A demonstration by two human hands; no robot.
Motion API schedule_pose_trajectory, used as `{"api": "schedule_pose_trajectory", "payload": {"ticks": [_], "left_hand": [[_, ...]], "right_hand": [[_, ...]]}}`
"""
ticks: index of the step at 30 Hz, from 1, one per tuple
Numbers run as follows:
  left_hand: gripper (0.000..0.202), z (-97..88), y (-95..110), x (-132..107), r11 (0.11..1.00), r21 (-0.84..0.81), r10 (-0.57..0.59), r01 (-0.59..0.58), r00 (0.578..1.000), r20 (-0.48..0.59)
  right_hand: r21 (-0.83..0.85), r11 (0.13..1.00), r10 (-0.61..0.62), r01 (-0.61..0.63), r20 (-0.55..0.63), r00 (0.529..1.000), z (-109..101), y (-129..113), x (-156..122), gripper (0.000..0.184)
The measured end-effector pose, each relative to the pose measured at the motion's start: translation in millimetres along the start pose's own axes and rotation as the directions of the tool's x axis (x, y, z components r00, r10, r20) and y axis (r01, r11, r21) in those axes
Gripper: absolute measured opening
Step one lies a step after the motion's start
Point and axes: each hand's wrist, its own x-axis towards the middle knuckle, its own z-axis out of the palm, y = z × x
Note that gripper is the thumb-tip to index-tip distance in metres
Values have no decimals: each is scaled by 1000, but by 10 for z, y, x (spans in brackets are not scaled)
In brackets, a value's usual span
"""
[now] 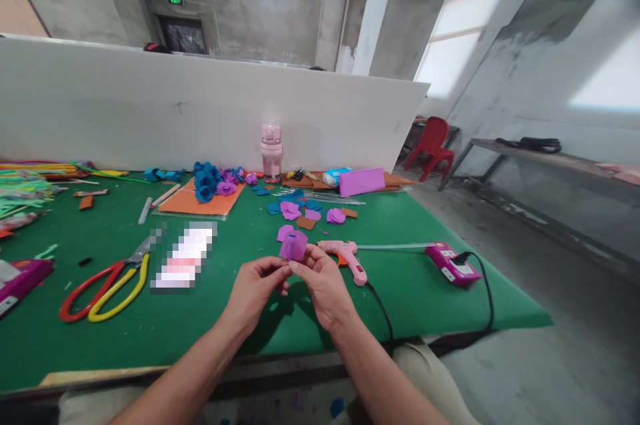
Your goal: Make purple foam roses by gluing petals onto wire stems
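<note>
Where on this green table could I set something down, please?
Bare green mat lies along the front edge below the scissors, and front right between the glue gun and the purple socket box. Crowded: the back, around foam petals and blue flowers; the left, pipe cleaners.

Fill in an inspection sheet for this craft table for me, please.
Surface: green mat, strewn with foam scraps.
Job's things: purple foam flower, held above the mat near the front edge.
Clutter: scissors, pink glue gun, pink bottle, blue flowers on an orange sheet, pipe cleaners far left.
Grippers: left hand and right hand both pinch the purple foam flower at the fingertips.
Cables: black cable from the glue gun drops over the front edge; another loops from the pink socket box.
Surroundings: white partition behind, red chair and bench to the right.
</note>
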Motion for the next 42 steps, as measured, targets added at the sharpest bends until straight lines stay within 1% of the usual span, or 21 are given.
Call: {"api": "schedule_pose_trajectory", "payload": {"ticks": [7, 9, 13, 18, 22, 26, 30, 35, 39, 40, 42], "left_hand": [[25, 0, 1, 4, 999, -37, -19, 19, 1000, -20], [24, -5, -5, 6, 999, -42, -22, 21, 1000, -13], [24, -12, -19, 13, 998, -55, -23, 23, 1000, -1], [21, -4, -28, 12, 999, -52, -13, 13, 1000, 1], [18, 1, -34, 11, 999, -44, -8, 8, 1000, 8], [19, 1, -42, 17, 999, -54, -4, 5, 1000, 11], [19, 20, -50, 19, 998, -59, -8, 8, 1000, 8], [21, 62, -28, -2, 997, -70, -23, 22, 1000, -7], [27, 19, 27, -7, 998, -43, -42, 45, 996, 76], [28, -3, 35, 0, 998, -50, -42, 46, 996, 84], [28, -44, 36, 24, 995, -88, -35, 40, 998, 61]], "right_hand": [[-28, 1000, -1, 3, 46, 999, -28, 25, 17, 22], [-87, 996, -19, 21, 19, 1000, -35, 8, 16, 23], [-225, 973, -59, 48, -43, 997, -39, -32, 2, 31], [-306, 950, -79, 53, -72, 994, -48, -47, -7, 33], [-289, 956, -74, 48, -78, 994, -43, -64, -10, 30], [-237, 969, -82, 76, -16, 997, -24, -74, -14, 26], [-268, 959, -100, 97, 4, 995, -25, -50, -21, 27], [-343, 927, -161, 153, 4, 987, -58, -24, -25, 27], [-376, 909, -199, 179, -15, 980, -75, -61, -20, 25], [-363, 914, -203, 182, -20, 979, -76, -73, -20, 25], [-310, 935, -186, 171, -20, 982, -69, -89, -22, 26]]}}
